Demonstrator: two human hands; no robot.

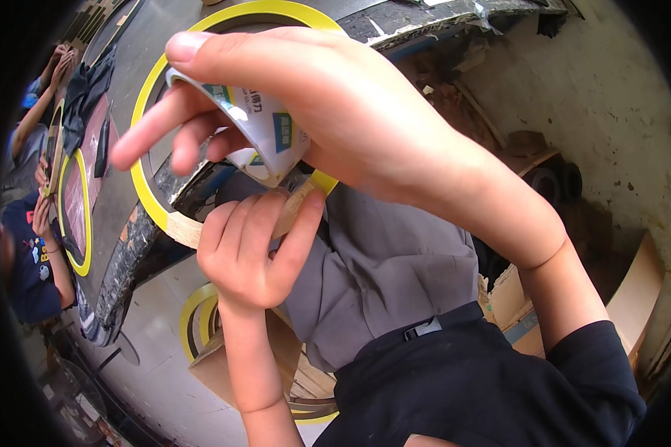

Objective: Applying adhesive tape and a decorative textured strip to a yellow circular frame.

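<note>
1) left hand (pixel 253 249) comes up from the near side, its fingers curled around the near part of a large yellow ring (pixel 148 197), grasping it where a tan stretch (pixel 184 230) covers the yellow

2) right hand (pixel 328 104) reaches in from the right, above and beyond the left one, grasping a white roll (pixel 276 141) with printed labels: some fingers pass through its hollow middle, the thumb lies along the outside, and one finger points out to the left

3) the yellow ring stands between person and table, its far part seen over the grey table (pixel 119 160), its near part above the person's grey trousers (pixel 395 253); whether it touches the tabletop i cannot tell

4) the white roll is tilted and sits inside the ring's outline as seen from above, just beyond the left hand

5) far left, a co-worker in a dark printed shirt (pixel 33 261) has hands beside a second yellow hoop (pixel 87 205), with a dark cloth (pixel 86 97) near it

6) below on the left, more yellow hoops (pixel 188 328) lie by an open cardboard box (pixel 227 372)
</note>
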